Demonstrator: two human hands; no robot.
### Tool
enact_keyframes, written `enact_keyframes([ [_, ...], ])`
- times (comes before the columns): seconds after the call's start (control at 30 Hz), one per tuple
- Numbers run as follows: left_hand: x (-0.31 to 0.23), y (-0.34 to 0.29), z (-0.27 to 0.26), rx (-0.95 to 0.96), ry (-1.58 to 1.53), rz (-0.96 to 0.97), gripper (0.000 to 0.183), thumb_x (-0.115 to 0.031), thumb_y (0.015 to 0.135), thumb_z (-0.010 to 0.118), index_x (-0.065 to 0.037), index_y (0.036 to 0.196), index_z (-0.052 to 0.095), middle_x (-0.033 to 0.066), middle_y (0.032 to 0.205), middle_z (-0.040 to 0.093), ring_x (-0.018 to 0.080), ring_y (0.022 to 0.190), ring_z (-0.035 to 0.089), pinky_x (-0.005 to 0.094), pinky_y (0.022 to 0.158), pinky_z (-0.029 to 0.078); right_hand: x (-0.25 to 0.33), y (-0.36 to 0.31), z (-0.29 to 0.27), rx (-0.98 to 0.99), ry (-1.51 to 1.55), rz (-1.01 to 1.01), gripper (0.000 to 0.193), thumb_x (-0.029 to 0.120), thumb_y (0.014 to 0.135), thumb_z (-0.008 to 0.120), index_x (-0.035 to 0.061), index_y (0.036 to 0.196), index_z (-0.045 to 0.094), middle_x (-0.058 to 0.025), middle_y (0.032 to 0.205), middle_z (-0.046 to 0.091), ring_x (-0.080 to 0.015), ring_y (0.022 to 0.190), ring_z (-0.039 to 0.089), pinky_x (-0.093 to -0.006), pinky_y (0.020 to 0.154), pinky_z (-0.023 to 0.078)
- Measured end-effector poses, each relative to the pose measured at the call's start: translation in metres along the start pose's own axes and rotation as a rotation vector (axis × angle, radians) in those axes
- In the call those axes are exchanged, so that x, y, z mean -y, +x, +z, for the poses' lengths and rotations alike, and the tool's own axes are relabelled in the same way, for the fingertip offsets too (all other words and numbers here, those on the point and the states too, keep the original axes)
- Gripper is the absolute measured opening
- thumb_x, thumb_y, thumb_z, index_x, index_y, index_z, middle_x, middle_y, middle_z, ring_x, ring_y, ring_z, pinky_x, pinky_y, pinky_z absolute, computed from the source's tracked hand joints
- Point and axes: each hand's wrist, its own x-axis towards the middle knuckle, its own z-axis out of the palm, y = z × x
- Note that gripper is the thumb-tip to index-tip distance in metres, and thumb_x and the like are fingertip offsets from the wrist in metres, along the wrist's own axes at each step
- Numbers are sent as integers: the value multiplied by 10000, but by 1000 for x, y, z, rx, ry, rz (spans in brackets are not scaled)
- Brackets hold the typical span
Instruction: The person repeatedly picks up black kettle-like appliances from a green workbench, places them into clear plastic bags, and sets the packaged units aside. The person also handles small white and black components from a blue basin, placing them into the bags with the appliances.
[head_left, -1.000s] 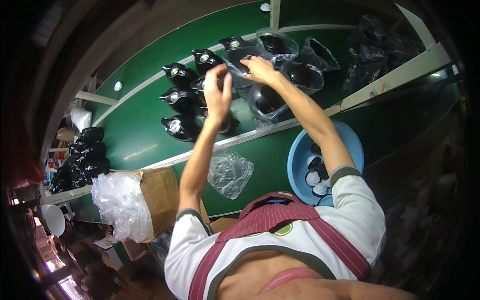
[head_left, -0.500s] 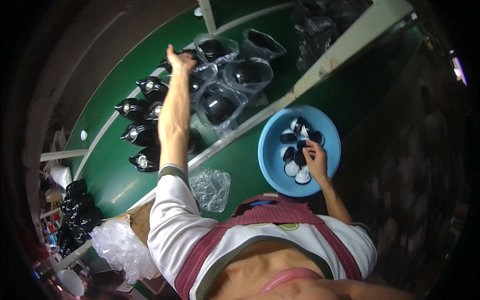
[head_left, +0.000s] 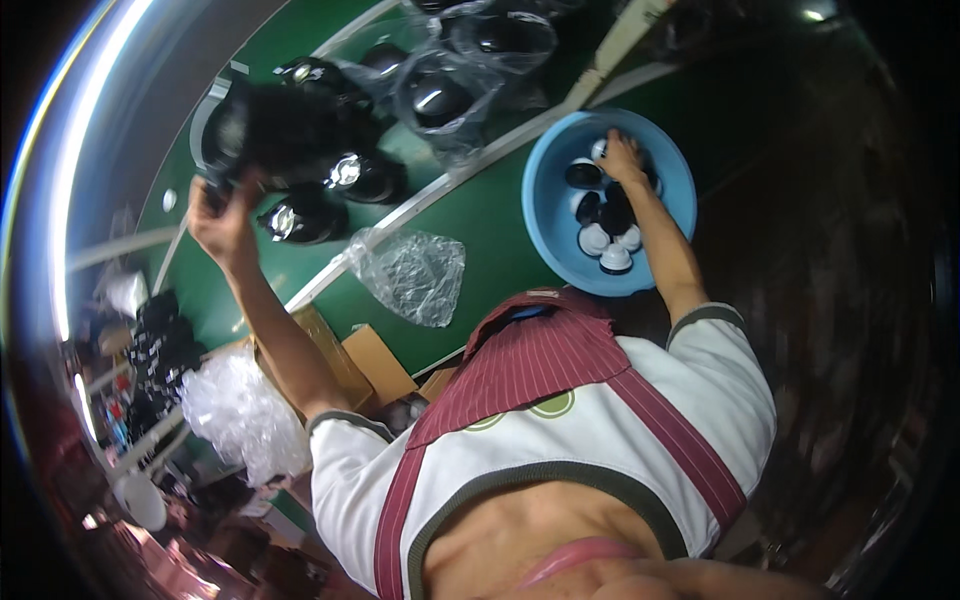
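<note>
Surface: green worktop (head_left: 490,260)
Left hand (head_left: 225,230): fingers grasping blurred black rounded vessel (head_left: 280,130)
Right hand (head_left: 622,160): inside round blue plastic basin (head_left: 545,210), over black-and-white round caps (head_left: 615,259); can't tell grip

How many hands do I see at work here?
2: the left hand holds a blurred black object, and the right hand is inside the blue basin. No others show.
</note>
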Motion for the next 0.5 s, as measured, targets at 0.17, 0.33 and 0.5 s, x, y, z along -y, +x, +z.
enact_keyframes([
  [0.17,-29,-173,-8,248,22,-418,295,-30,766,876,-13,1005,704,-44,877,668,28,759,577,184,692,520,-31,-6,30,-70,-71,-194,910,250,683,908,125,1441,419,-221,1418,536,-410,1367,434,-554,1156,301],
  [0.33,-10,-264,2,292,272,-464,339,-168,751,898,14,911,660,83,742,702,106,672,676,278,636,561,46,-81,-48,-384,228,-279,811,405,740,885,60,1381,528,-232,1284,614,-376,1229,556,-462,1078,435],
  [0.5,-16,-276,32,393,422,-191,322,-248,770,842,-69,918,619,137,697,682,345,673,693,415,579,522,166,-215,-90,-92,382,-1053,879,492,711,899,50,1384,548,-190,1202,619,-348,1010,669,-417,871,554],
])
